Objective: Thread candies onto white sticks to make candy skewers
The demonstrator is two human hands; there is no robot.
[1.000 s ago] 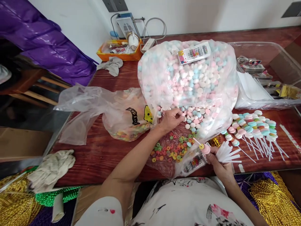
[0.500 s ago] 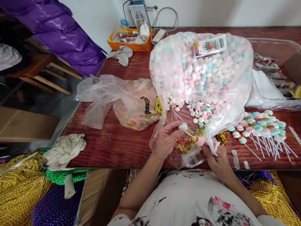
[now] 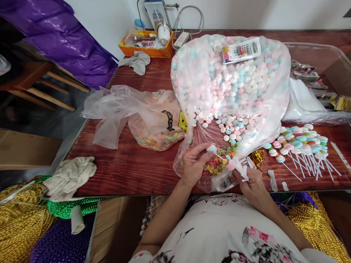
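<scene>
My left hand (image 3: 193, 166) pinches a blue-and-white candy piece (image 3: 211, 148) at the upper end of a thin white stick (image 3: 219, 157). Farther down this stick sit a small yellow ring (image 3: 225, 161) and a pink candy piece (image 3: 230, 165). My right hand (image 3: 251, 183) is closed round the stick's lower end, with whitish wrapping about the fingers that hides the grip. Beneath both hands, colourful ring candies (image 3: 215, 165) lie on the clear plastic of a large bag (image 3: 259, 135). Pink, white and blue candy pieces (image 3: 233, 126) spill from the bag's mouth.
Finished candy sticks (image 3: 301, 140) are piled at the right. A tied bag of rings (image 3: 157, 126) lies left, near a crumpled cloth (image 3: 71, 175). Behind stand an orange tray (image 3: 148, 51) and a clear plastic bin (image 3: 340, 54). Bead bundles (image 3: 22, 212) hang below the table edge.
The view has shifted slightly, so the table things appear a little further left. Both hands keep hold of the stick; the pink piece now sits partly behind the whitish wrapping.
</scene>
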